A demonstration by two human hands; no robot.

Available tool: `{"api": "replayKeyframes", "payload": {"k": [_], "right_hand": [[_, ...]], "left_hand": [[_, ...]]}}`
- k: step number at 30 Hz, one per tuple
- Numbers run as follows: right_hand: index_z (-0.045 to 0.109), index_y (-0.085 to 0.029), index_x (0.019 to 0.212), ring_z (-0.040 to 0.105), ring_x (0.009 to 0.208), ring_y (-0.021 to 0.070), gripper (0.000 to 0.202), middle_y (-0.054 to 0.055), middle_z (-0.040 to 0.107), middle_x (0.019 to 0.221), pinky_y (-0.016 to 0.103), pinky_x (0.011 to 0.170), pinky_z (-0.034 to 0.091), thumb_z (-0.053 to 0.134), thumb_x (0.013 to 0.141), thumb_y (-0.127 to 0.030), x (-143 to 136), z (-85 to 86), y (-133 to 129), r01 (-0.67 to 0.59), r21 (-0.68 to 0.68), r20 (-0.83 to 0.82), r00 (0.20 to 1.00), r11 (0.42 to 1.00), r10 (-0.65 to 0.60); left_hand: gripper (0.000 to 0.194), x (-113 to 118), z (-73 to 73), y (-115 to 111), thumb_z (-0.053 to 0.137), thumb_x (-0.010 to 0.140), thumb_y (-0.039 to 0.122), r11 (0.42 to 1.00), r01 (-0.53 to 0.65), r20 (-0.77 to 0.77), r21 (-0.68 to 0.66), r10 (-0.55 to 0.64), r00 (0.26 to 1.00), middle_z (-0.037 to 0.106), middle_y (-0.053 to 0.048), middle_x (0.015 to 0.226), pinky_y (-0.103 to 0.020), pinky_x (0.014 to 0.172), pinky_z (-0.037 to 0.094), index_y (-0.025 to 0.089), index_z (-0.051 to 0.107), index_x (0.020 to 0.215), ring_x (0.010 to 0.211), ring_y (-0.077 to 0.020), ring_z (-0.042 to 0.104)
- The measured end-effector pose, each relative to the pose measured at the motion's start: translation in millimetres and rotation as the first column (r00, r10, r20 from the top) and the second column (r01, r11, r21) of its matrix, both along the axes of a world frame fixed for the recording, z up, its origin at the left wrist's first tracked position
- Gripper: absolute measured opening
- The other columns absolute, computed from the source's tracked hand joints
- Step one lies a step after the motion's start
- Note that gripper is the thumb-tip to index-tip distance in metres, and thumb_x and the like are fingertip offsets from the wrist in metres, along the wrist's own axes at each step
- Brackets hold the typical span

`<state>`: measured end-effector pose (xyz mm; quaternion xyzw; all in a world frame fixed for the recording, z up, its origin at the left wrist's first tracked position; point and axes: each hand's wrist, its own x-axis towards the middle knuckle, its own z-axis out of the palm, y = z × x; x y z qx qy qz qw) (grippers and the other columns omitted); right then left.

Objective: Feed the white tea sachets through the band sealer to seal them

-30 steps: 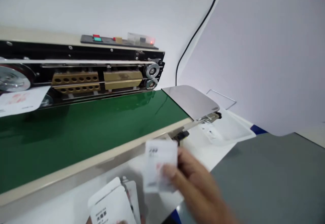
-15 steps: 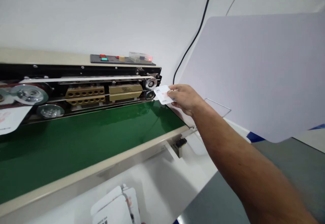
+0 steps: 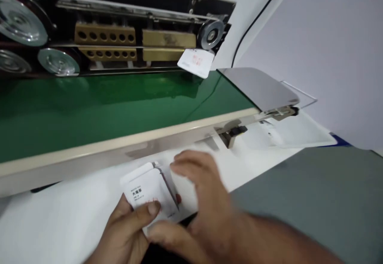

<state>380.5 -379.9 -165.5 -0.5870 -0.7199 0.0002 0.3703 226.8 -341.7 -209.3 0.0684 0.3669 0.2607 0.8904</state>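
Observation:
A stack of white printed packets (image 3: pixel 149 192) is held in my left hand (image 3: pixel 128 224), the thumb lying across the top one. My right hand (image 3: pixel 206 200), blurred by motion, is just right of the stack with thumb and fingers spread and nothing between them. One white packet (image 3: pixel 196 61) hangs tilted at the right-end rollers of the sealing machine (image 3: pixel 169 39), above the green conveyor belt (image 3: pixel 119 100).
The belt's pale front rail (image 3: pixel 134 142) runs between my hands and the machine. A metal plate (image 3: pixel 260 86) extends from the belt's right end. A clear tray (image 3: pixel 299 130) sits beyond it. A black cable (image 3: pixel 257 16) hangs behind.
My right hand has let go of the packet at the rollers and come back beside the stack. That packet has moved slightly left into the machine. The view has tipped down, showing my left hand.

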Motion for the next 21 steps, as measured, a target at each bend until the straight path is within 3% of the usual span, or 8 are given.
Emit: {"api": "replayKeyframes", "payload": {"k": [2,5,8,11,13,16,21], "right_hand": [[0.031,-0.016,0.133,0.045,0.116,0.0293,0.072,0.014,0.044,0.121,0.045,0.097,0.048,0.072,0.077,-0.036,-19,-25.9,-18,-0.026,-0.160,-0.117,0.993,0.987,0.007],[0.032,-0.020,0.133,0.047,0.114,0.0270,0.060,0.012,0.044,0.122,0.046,0.095,0.048,0.062,0.081,-0.023,-24,-44.1,-23,0.026,-0.254,-0.301,0.948,0.967,-0.105],[0.041,-0.023,0.125,0.055,0.101,0.0223,0.040,0.009,0.052,0.114,0.041,0.086,0.051,0.058,0.089,-0.026,-16,-39.5,-22,-0.023,-0.376,-0.520,0.833,0.926,-0.191],[0.045,-0.022,0.115,0.060,0.090,0.0190,0.023,0.007,0.061,0.104,0.036,0.078,0.053,0.051,0.097,-0.034,-7,-29.1,-26,-0.168,-0.475,-0.733,0.618,0.864,-0.283],[0.049,-0.021,0.108,0.061,0.085,0.0178,0.020,0.006,0.064,0.099,0.033,0.074,0.053,0.052,0.097,-0.038,-1,-25.0,-28,-0.170,-0.498,-0.781,0.514,0.851,-0.354],[0.056,-0.020,0.095,0.058,0.078,0.0152,0.019,0.003,0.065,0.090,0.028,0.068,0.050,0.061,0.092,-0.037,9,-24.6,-27,-0.107,-0.481,-0.803,0.453,0.870,-0.388],[0.058,-0.023,0.094,0.055,0.061,0.0086,0.014,-0.003,0.063,0.078,0.018,0.054,0.045,0.068,0.085,-0.028,26,-25.2,-26,-0.177,-0.333,-0.937,0.171,0.926,-0.304]], "left_hand": [[0.088,0,-3.6,2,0.069,0.076,0.005,1.000,-0.002,0.018,0.016,0.002,1.000,0.078,-0.002,0.092,-0.036,0.092,0.051,0.032,0.028,0.149,0.100,-0.0232,0.069],[0.070,-2,-10.2,4,0.062,0.080,0.005,0.996,0.020,0.156,0.083,-0.033,0.987,0.076,-0.005,0.102,-0.037,0.095,0.050,0.028,0.041,0.143,0.105,-0.0240,0.067],[0.061,-4,-10.7,5,0.056,0.084,0.011,0.998,-0.016,0.269,0.057,0.000,0.963,0.074,-0.008,0.110,-0.045,0.097,0.049,0.026,0.045,0.141,0.110,-0.0284,0.065],[0.068,-1,-2.4,6,0.054,0.084,0.009,0.999,-0.029,0.165,-0.027,0.033,0.986,0.075,-0.008,0.108,-0.048,0.094,0.052,0.027,0.034,0.147,0.108,-0.0303,0.066],[0.078,3,4.6,5,0.056,0.083,0.006,0.999,-0.014,0.037,-0.053,0.016,0.999,0.076,-0.007,0.106,-0.048,0.090,0.054,0.029,0.024,0.150,0.106,-0.0311,0.067],[0.083,6,9.8,3,0.062,0.081,0.008,0.999,0.005,-0.086,-0.035,-0.008,0.996,0.076,-0.009,0.106,-0.046,0.083,0.058,0.026,0.020,0.151,0.106,-0.0324,0.067],[0.092,0,-2.7,-3,0.071,0.078,0.016,0.995,0.099,-0.175,-0.013,-0.100,0.979,0.077,-0.012,0.107,-0.047,0.079,0.059,0.022,0.016,0.151,0.100,-0.0342,0.070]]}}
